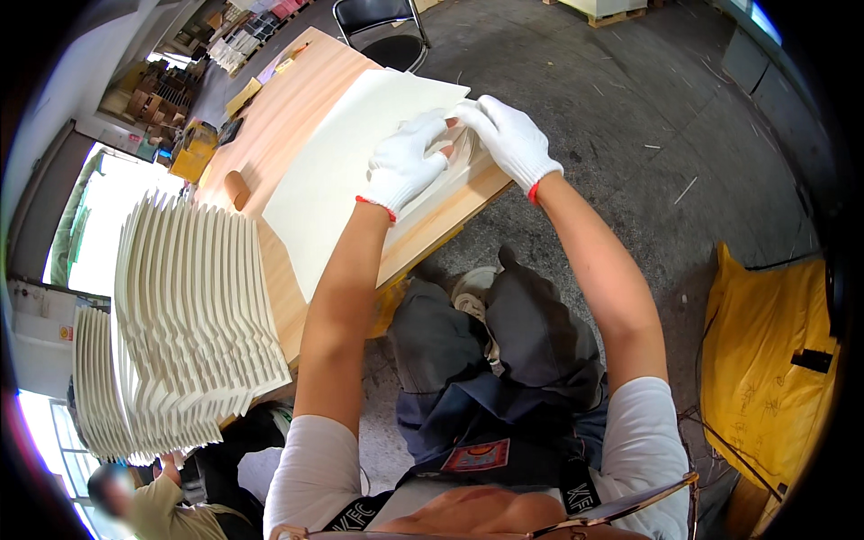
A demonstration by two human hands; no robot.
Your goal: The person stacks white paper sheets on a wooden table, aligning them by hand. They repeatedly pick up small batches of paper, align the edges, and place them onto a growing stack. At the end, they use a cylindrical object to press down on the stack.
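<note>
A large white card sheet (pixel 333 171) lies on the wooden table, its right end bent and cut into narrow strips. My left hand (pixel 405 162), in a white glove with a red cuff, rests on this end. Its bare thumb and fingertip are spread apart beside the strips. Gloved the same way, my right hand (pixel 511 137) bends its fingers over the sheet's right edge and grips it there. The fingertips of both hands come close together, and the right hand's are partly hidden.
Tall stacks of white sheets (pixel 193 297) stand at the table's left end. A brown roll (pixel 237 190) and a yellow box (pixel 193 151) are along the far side. Beyond is a black chair (pixel 391 49). Yellow wrapping (pixel 765 369) is at right; another person (pixel 171 504) sits lower left.
</note>
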